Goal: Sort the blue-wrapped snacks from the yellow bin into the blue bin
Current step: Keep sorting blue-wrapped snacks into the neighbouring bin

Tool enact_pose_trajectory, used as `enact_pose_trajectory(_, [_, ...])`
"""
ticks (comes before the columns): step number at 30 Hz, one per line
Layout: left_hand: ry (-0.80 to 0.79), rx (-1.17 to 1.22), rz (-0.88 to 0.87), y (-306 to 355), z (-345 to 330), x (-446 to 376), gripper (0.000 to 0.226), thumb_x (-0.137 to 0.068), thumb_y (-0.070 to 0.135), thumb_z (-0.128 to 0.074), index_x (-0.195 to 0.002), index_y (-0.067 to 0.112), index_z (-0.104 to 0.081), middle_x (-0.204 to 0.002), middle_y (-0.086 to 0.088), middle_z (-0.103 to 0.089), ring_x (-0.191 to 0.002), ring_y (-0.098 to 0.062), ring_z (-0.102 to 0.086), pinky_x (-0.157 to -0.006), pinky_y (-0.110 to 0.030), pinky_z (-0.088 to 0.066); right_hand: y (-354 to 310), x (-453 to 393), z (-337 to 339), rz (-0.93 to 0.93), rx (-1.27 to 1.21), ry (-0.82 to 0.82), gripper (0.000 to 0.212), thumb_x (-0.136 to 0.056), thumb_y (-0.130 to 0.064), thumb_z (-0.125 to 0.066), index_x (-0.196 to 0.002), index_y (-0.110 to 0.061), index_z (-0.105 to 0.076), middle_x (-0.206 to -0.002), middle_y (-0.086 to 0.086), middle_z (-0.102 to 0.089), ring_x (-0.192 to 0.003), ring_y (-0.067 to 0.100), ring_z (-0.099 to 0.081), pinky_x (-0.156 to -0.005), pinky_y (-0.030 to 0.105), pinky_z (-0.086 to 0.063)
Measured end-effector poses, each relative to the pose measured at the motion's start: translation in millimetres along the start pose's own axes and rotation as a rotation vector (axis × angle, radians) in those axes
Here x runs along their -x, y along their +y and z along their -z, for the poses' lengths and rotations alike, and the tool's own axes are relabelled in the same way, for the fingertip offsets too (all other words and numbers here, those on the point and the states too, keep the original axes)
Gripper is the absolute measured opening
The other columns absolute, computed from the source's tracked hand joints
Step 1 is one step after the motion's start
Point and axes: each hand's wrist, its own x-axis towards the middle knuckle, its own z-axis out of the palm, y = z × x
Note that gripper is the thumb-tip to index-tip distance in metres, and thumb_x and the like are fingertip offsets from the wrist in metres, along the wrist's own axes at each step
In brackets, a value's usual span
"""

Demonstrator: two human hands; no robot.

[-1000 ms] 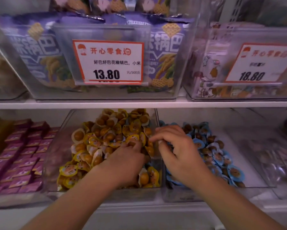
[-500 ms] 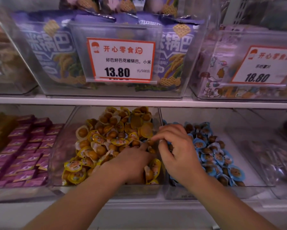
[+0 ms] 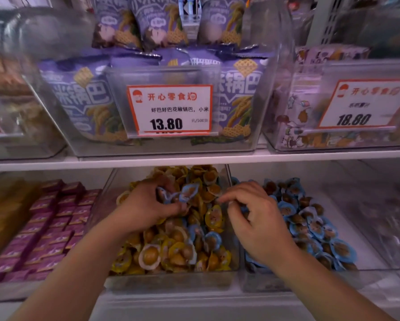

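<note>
1. My left hand (image 3: 145, 207) is over the yellow bin (image 3: 171, 278), fingers curled round a couple of blue-wrapped snacks (image 3: 182, 193) lifted just above the yellow pile.
2. My right hand (image 3: 257, 225) hovers at the wall between the bins, fingers loosely curled; I cannot tell whether it pinches anything.
3. More blue wrappers (image 3: 208, 237) lie among the yellow ones; the blue bin (image 3: 365, 262) sits just to the right.

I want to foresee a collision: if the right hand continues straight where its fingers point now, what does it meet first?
Probably the left hand holding blue-wrapped snacks: the right hand points left over the yellow bin. Depth is unclear.
</note>
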Motion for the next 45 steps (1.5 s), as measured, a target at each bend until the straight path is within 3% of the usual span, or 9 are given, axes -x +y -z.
enact_pose_trajectory(6, [0.094,0.731,0.248,0,10,21,0.030,-0.075,0.018,-0.080,-0.097,0.002,-0.068,-0.095,-0.027,-0.071,-0.085,-0.036,-0.070,-0.067,-0.039,-0.058,-39,-11,-24,0.026,-0.001,-0.033,0.022,-0.091,-0.018,-0.054,-0.107,-0.022,-0.068,-0.105,-0.011,-0.061,-0.101,0.004,-0.057,-0.086,0.018,-0.047])
enact_pose_trajectory(10, [-0.095,0.993,0.276,-3,12,36,0.040,-0.079,0.022,-0.078,-0.115,0.008,-0.069,-0.113,-0.020,-0.071,-0.103,-0.035,-0.069,-0.079,-0.041,-0.059,-65,-21,-55,-0.477,-0.593,-0.166,0.025,-0.091,-0.028,-0.065,-0.110,-0.045,-0.062,-0.106,-0.019,-0.068,-0.100,0.000,-0.065,-0.087,0.026,-0.055])
enact_pose_trajectory(13, [0.042,0.501,0.094,-11,8,45,0.012,-0.080,0.017,-0.080,-0.089,0.017,-0.072,-0.088,0.018,-0.072,-0.082,-0.006,-0.067,-0.071,-0.019,-0.051,-68,-33,-72,-0.813,-0.946,-0.153,0.020,-0.087,-0.035,-0.070,-0.106,-0.039,-0.067,-0.097,-0.010,-0.075,-0.089,0.012,-0.073,-0.067,0.035,-0.059])
enact_pose_trajectory(16, [0.149,0.019,-0.155,-15,7,49,0.021,-0.080,0.018,-0.080,-0.094,0.026,-0.066,-0.090,0.027,-0.065,-0.087,0.007,-0.061,-0.073,-0.005,-0.041,-65,-35,-90,-0.917,-0.930,-0.134,0.009,-0.086,-0.028,-0.072,-0.095,-0.027,-0.075,-0.089,-0.004,-0.076,-0.082,0.014,-0.072,-0.062,0.032,-0.055])
enact_pose_trajectory(22, [0.103,0.225,-0.093,-26,16,50,0.040,-0.086,0.016,-0.074,-0.120,0.032,-0.061,-0.100,0.017,-0.069,-0.090,0.002,-0.066,-0.078,-0.014,-0.050,-55,-38,-98,-1.102,-1.091,0.028,0.015,-0.092,0.004,-0.057,-0.097,0.001,-0.071,-0.088,0.017,-0.072,-0.076,0.024,-0.070,-0.049,0.025,-0.054])
enact_pose_trajectory(28, [0.172,0.119,-0.143,-23,17,51,0.048,-0.088,0.018,-0.071,-0.124,0.044,-0.053,-0.115,0.025,-0.065,-0.111,0.011,-0.058,-0.095,-0.013,-0.046,-53,-33,-87,-0.966,-0.913,0.060,0.020,-0.091,0.003,-0.055,-0.092,-0.005,-0.073,-0.085,0.017,-0.075,-0.077,0.026,-0.073,-0.048,0.027,-0.050])
enact_pose_trajectory(36, [0.071,-0.028,-0.259,1,-12,53,0.079,-0.072,0.075,-0.061,-0.142,0.054,-0.031,-0.130,0.039,-0.048,-0.121,0.020,-0.045,-0.095,-0.004,-0.038,-74,-19,-51,-0.954,-1.043,-0.473,0.044,-0.080,-0.050,-0.070,-0.107,-0.015,-0.075,-0.102,0.006,-0.072,-0.077,0.017,-0.063,-0.050,0.026,-0.046])
enact_pose_trajectory(40, [-0.052,-0.025,-0.274,11,-29,47,0.098,-0.074,0.064,-0.069,-0.153,0.040,-0.017,-0.152,0.018,-0.037,-0.137,0.005,-0.037,-0.111,-0.028,-0.039,-76,-8,-25,-0.947,-0.863,-0.347,0.009,-0.087,-0.028,-0.072,-0.095,-0.029,-0.077,-0.093,-0.006,-0.077,-0.084,0.007,-0.070,-0.052,0.022,-0.047])
enact_pose_trajectory(45, [-0.123,0.023,-0.285,28,-34,44,0.087,-0.065,0.086,-0.060,-0.140,0.064,-0.023,-0.138,0.043,-0.040,-0.123,0.021,-0.041,-0.090,0.002,-0.035,-49,-10,29,-0.742,-0.869,-0.061,0.014,-0.089,-0.011,-0.068,-0.097,-0.019,-0.076,-0.066,0.008,-0.063,-0.052,0.012,-0.057,-0.040,0.022,-0.037])
